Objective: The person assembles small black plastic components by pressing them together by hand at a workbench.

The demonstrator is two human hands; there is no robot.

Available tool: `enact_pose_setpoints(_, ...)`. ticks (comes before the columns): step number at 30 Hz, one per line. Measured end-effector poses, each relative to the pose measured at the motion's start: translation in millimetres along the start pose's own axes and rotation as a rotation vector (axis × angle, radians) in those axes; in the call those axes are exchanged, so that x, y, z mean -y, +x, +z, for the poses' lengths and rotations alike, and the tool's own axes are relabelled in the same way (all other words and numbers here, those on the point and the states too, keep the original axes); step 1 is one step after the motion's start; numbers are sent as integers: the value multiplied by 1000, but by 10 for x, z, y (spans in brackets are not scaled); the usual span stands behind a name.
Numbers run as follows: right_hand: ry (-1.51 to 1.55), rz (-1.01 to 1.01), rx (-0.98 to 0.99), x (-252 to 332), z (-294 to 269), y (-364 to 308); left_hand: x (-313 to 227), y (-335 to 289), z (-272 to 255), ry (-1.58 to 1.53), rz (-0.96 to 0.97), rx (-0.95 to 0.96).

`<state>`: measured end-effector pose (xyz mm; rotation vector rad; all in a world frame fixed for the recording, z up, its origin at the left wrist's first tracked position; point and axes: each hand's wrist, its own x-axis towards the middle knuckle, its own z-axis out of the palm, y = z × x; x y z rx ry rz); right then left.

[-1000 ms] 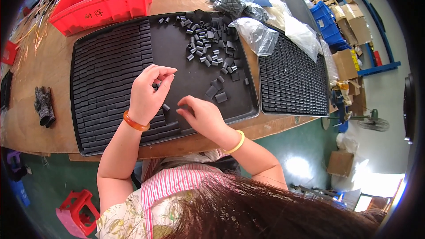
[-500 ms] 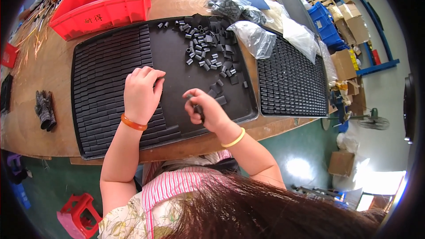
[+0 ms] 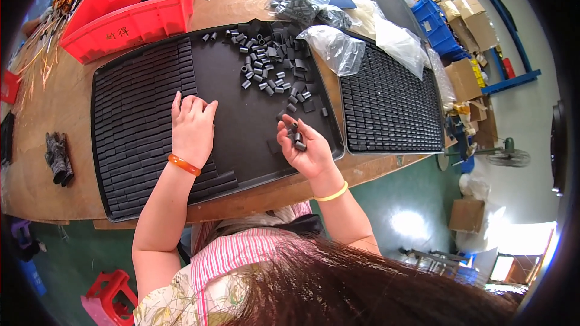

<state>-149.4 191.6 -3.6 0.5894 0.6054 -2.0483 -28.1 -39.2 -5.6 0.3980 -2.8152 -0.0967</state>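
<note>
A large black tray (image 3: 226, 139) lies on the table before me, its left part covered with tight rows of short black tubes (image 3: 136, 124). My left hand (image 3: 193, 127) rests palm down over the right edge of these rows, its fingers apart and touching the tubes; what lies under the fingertips is hidden. Over the tray's right part, my right hand (image 3: 309, 152) is turned palm up with curled fingers, holding several loose black tubes (image 3: 299, 140). Farther back in the tray lies a scattered heap of loose black tubes (image 3: 260, 63).
A red plastic bin (image 3: 127, 30) stands behind the tray at the left. To the right lies a second tray (image 3: 393, 105) filled with black tubes, partly under clear plastic bags (image 3: 338, 51). A dark glove (image 3: 58, 158) is on the table at the left. A red stool (image 3: 112, 296) stands below.
My right hand has turned palm up and moved right, exposing the tubes in it. The left hand's fingers have spread over the rows. The whole view has shifted slightly.
</note>
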Motion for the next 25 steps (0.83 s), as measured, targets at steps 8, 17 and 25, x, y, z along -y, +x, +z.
enact_pose_setpoints(8, -95, 95, 286, 101, -299, 88, 25, 6, 123, -126, 132, -37)
enact_pose_setpoints(17, -206, 26, 151, 55, -186, -47, 3, 24, 19, -33, 152, -95)
enact_pose_setpoints(25, -244, 93, 213, 27, -224, -66, 15, 67, 85, -32, 162, -47)
